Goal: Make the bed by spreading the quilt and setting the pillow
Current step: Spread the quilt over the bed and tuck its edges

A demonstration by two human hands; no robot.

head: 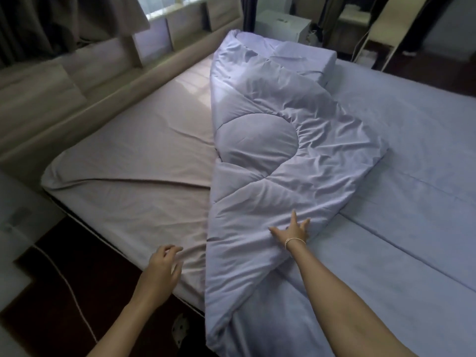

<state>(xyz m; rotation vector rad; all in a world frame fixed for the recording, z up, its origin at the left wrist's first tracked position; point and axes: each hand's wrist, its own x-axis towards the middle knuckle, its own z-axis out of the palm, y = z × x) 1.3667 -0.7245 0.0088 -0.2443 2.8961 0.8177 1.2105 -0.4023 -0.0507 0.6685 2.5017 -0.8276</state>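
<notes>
The quilt (270,163), pale lavender with curved stitched seams, lies folded over on itself in a long rumpled band down the middle of the bed (134,155), running from the near edge, where its bottom corner hangs over the side, toward the far edge. Its right side spreads flat over the right half of the bed, while the left half of the bed shows only a bare greyish-pink sheet (144,140) with a few creases near the near-left corner. The pillow (306,60), in the same lavender cloth, sits toward the far edge of the bed, partly wrapped and covered by the bunched top of the quilt, so that only its right end shows. The right hand (293,231) is stretched out over the quilt near the near edge, fingers spread and straight, pressing flat on the folded layer; its grip is released and closes on nothing, and a thin pale band circles the wrist. The left hand (164,264) is at the near edge of the bed just left of the quilt's fold, fingers loosely curled over the bare sheet, its grip slack and holding nothing. A padded headboard (77,81) runs along the left edge of the bed, and a white cabinet (280,24) stands beyond the far edge.
</notes>
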